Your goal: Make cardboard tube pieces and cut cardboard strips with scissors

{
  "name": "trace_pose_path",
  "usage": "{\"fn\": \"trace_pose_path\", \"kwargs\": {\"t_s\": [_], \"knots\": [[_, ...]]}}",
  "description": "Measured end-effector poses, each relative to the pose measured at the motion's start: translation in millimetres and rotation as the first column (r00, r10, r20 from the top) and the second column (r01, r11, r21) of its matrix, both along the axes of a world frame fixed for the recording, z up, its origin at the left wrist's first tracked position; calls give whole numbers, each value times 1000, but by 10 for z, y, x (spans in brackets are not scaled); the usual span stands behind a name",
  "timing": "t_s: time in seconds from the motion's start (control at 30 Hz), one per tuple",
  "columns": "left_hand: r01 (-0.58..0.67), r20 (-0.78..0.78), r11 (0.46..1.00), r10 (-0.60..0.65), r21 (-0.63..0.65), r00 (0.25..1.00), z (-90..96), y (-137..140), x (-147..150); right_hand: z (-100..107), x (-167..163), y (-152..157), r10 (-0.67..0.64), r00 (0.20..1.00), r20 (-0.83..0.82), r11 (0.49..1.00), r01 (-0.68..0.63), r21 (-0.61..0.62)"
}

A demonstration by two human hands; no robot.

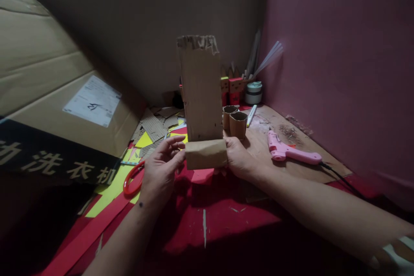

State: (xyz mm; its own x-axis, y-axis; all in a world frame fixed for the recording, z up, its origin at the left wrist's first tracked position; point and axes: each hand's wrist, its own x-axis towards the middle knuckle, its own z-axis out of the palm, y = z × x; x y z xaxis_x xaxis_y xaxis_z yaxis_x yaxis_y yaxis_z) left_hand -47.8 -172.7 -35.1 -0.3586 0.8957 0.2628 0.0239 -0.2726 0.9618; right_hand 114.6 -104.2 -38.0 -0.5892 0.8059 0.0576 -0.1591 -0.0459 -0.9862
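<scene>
A bent strip of brown cardboard lies across the front of a tall upright block, whose top edge is ragged; whether it is wood or thick cardboard I cannot tell. At the strip's left end, my left hand has its thumb and curled fingers against the edge. My right hand grips the strip's right end, its fingers partly hidden behind. Below the strip shows a small piece of red paper. Just right of the block stand two brown cardboard tubes.
A pink glue gun lies on the wooden board at right, its cord trailing. Red-handled scissors rest on yellow paper at left, near cardboard scraps. A big carton leans in at left. A lidded jar stands behind.
</scene>
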Motion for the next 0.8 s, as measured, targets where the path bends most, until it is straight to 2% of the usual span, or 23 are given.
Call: {"fn": "trace_pose_path", "kwargs": {"t_s": [0.1,0.23,0.5,0.67,0.8], "knots": [[-46,-115,999,47,7,992,-1,-10,-6,-21,-3,10,51,998,31,999,-51,-19],[-117,-313,985,153,130,937,8,-29,18,-29,-1,12,95,995,24,995,-94,-36],[-62,-527,953,217,296,821,-38,-16,-5,-51,23,16,151,988,17,987,-150,-57],[-18,-600,987,111,159,793,-86,-10,-70,-64,20,10,150,989,7,988,-149,-34],[7,-640,989,89,146,763,-115,-20,-68,-52,10,13,148,989,26,988,-147,-52]]}}
